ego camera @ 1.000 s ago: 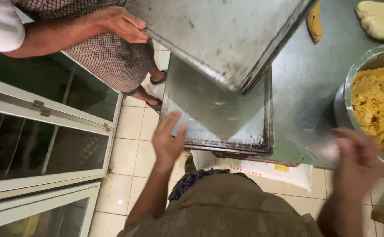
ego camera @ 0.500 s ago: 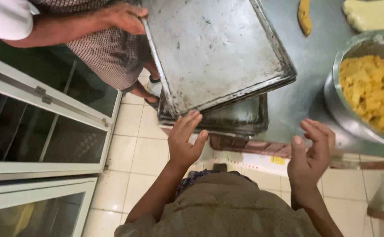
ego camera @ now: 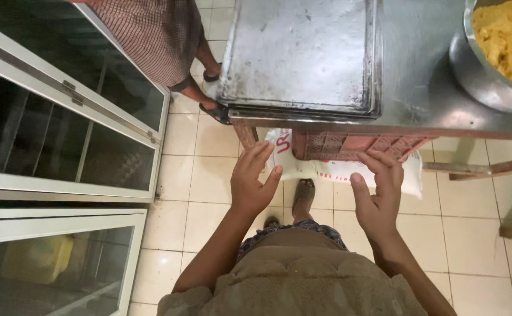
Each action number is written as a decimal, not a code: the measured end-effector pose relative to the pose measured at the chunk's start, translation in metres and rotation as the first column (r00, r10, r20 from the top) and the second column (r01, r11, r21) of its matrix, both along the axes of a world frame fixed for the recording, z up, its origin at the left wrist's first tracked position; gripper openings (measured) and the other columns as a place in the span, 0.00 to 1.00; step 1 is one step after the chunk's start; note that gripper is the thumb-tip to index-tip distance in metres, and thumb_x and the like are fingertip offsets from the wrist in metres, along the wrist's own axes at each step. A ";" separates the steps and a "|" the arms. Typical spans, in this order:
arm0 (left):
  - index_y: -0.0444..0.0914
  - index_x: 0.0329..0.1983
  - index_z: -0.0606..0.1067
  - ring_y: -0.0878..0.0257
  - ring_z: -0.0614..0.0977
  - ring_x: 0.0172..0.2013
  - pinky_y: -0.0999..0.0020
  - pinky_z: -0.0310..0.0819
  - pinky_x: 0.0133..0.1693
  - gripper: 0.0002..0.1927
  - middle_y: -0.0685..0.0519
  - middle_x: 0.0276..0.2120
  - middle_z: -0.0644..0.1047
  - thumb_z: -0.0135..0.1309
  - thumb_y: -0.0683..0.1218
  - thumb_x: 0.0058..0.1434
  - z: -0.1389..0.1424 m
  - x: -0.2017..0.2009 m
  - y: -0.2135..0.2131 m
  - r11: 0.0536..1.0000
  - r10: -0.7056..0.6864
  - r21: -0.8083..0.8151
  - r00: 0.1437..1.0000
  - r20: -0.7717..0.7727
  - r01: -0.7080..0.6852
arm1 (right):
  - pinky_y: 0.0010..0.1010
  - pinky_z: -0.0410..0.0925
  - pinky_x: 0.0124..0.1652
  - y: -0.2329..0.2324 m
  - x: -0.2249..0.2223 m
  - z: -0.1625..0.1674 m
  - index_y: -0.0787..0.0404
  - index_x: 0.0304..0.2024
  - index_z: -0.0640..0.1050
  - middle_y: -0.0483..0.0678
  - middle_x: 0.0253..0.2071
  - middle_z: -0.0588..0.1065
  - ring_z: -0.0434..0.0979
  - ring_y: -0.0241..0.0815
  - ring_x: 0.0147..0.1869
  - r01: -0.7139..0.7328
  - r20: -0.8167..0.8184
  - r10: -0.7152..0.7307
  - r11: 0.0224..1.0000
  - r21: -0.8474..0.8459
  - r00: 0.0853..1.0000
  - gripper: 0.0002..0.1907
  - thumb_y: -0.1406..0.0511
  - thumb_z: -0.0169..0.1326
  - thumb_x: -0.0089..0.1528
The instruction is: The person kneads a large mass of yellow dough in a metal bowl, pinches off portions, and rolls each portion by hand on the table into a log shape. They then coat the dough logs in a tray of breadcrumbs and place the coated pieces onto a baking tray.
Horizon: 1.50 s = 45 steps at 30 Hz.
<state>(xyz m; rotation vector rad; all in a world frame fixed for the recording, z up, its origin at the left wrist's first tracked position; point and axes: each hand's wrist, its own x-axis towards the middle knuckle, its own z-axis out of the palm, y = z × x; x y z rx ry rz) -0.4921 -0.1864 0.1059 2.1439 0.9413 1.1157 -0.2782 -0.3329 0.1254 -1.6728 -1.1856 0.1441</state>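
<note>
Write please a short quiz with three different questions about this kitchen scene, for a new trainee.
1. True or false: the left hand rests on the flat grey metal baking tray.
2. What fills the round steel bowl? A) yellow crumbly dough B) water C) green leaves
3. What stands under the steel table, above the white sack?

Key:
1. False: both hands, the right hand too, hang open in the air below the table edge, with nothing in their grip.
2. A
3. A reddish plastic crate.
</note>
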 end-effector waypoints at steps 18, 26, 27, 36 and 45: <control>0.36 0.68 0.70 0.46 0.73 0.65 0.58 0.68 0.62 0.30 0.40 0.65 0.72 0.59 0.47 0.62 -0.013 0.012 0.035 0.980 0.032 -0.194 0.999 -0.015 -0.034 | 0.49 0.49 0.74 0.037 0.039 -0.035 0.63 0.72 0.65 0.63 0.76 0.58 0.55 0.62 0.80 0.012 0.093 -0.002 0.994 -0.111 0.996 0.31 0.58 0.51 0.69; 0.28 0.77 0.54 0.42 0.53 0.77 0.54 0.43 0.74 0.39 0.36 0.76 0.55 0.54 0.51 0.70 -0.064 0.018 0.177 0.936 0.322 -0.157 0.946 0.024 -0.315 | 0.43 0.46 0.74 0.102 0.163 -0.081 0.65 0.76 0.55 0.61 0.79 0.53 0.49 0.59 0.83 0.028 -0.219 -0.081 0.972 -0.235 0.972 0.37 0.51 0.44 0.72; 0.29 0.77 0.54 0.44 0.53 0.76 0.56 0.43 0.73 0.38 0.37 0.76 0.55 0.52 0.51 0.70 -0.070 0.017 0.195 0.920 0.345 -0.217 0.937 0.057 -0.325 | 0.41 0.47 0.74 0.114 0.175 -0.085 0.66 0.75 0.55 0.60 0.79 0.54 0.51 0.57 0.83 0.002 -0.328 -0.072 0.978 -0.208 0.942 0.38 0.50 0.44 0.72; 0.29 0.70 0.66 0.58 0.69 0.69 0.67 0.57 0.68 0.28 0.43 0.69 0.70 0.42 0.51 0.73 -0.087 0.028 0.244 0.711 0.395 -0.701 0.859 0.326 -0.061 | 0.35 0.54 0.68 0.186 0.212 -0.083 0.63 0.75 0.57 0.56 0.76 0.60 0.60 0.49 0.77 -0.145 -0.694 -0.122 0.939 -0.313 0.710 0.37 0.50 0.41 0.69; 0.35 0.73 0.63 0.58 0.67 0.70 0.68 0.56 0.66 0.31 0.45 0.71 0.67 0.45 0.54 0.70 -0.048 0.032 0.220 0.697 0.304 -0.696 0.950 0.068 -0.173 | 0.32 0.47 0.71 0.201 0.213 -0.102 0.68 0.74 0.56 0.59 0.76 0.58 0.53 0.48 0.80 -0.150 -0.487 -0.062 0.911 -0.385 0.871 0.38 0.53 0.45 0.68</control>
